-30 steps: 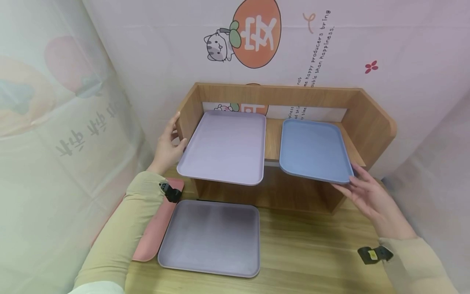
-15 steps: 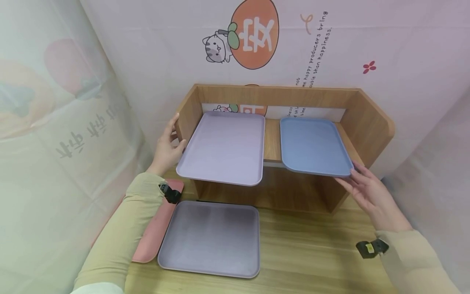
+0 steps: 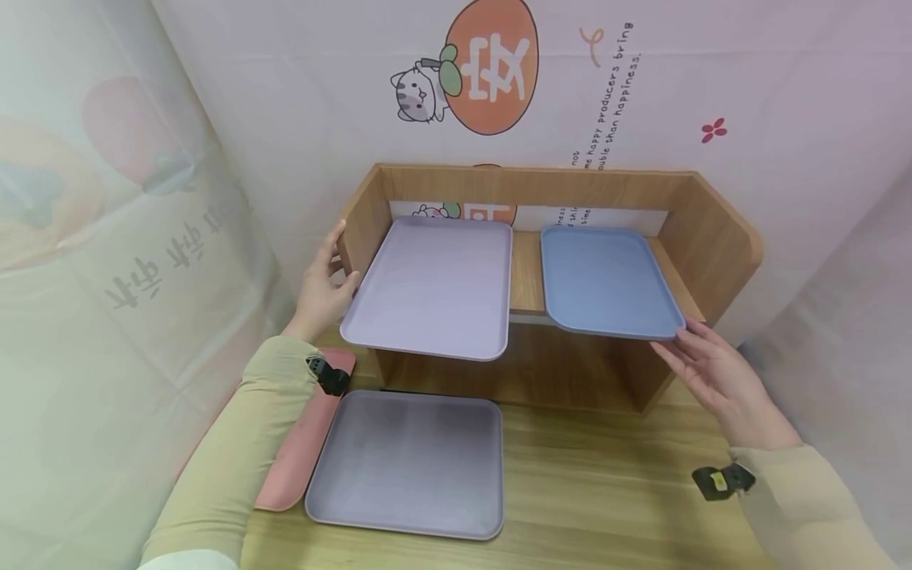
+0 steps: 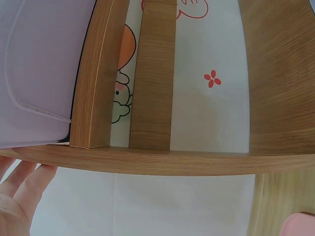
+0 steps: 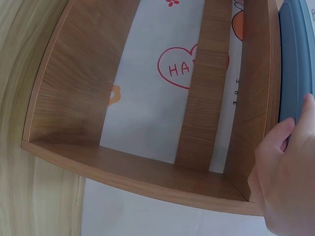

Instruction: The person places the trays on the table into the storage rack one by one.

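White printed cloth hangs behind the pale wood-grain worktop, w/ a two-tier brown wooden shelf unit on it. R hand: fingers grasping near R corner of blue rectangular tray, which is at upper tier's R side, jutting past its front. L hand: fingers grasping unit's L panel, thumb near lilac rectangular tray on upper tier's L side, also overhanging. Grey-purple rectangular tray lies on worktop; pink tray just beside, partly hidden by L sleeve
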### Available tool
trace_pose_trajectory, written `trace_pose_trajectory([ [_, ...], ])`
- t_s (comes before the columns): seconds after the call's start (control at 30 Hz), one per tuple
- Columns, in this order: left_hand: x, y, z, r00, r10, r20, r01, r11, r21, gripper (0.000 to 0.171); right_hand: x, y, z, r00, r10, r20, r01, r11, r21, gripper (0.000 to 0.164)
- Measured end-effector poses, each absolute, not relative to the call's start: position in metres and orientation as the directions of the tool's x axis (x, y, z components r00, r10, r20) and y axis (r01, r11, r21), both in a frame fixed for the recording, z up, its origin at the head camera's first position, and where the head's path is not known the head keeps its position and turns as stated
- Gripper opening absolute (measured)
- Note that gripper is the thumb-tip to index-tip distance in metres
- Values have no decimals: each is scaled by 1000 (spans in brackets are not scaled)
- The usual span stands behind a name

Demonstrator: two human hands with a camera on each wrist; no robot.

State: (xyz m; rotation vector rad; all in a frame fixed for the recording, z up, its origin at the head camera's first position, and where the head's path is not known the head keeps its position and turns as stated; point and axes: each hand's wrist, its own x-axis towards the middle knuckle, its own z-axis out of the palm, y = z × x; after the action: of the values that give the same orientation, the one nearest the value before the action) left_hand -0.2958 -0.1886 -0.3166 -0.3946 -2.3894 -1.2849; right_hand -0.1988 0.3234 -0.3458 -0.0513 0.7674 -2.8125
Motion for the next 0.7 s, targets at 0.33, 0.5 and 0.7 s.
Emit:
trace_pose_trajectory([
  [0.33, -296, -189, -317, -879, 62, 472, 431, 526, 733, 82, -206, 317, -343, -981, -181, -70, 192, -852, -488, 27],
  [0.5, -297, -190, -318, -877, 62, 477, 435, 526, 731, 81, -208, 315, -343, -979, -192, -62, 198, -863, -465, 23],
  [0.7, -297, -190, -319, -876, 64, 479, 438, 522, 732, 81, -208, 314, -345, -981, -176, -79, 192, -860, -473, 23],
])
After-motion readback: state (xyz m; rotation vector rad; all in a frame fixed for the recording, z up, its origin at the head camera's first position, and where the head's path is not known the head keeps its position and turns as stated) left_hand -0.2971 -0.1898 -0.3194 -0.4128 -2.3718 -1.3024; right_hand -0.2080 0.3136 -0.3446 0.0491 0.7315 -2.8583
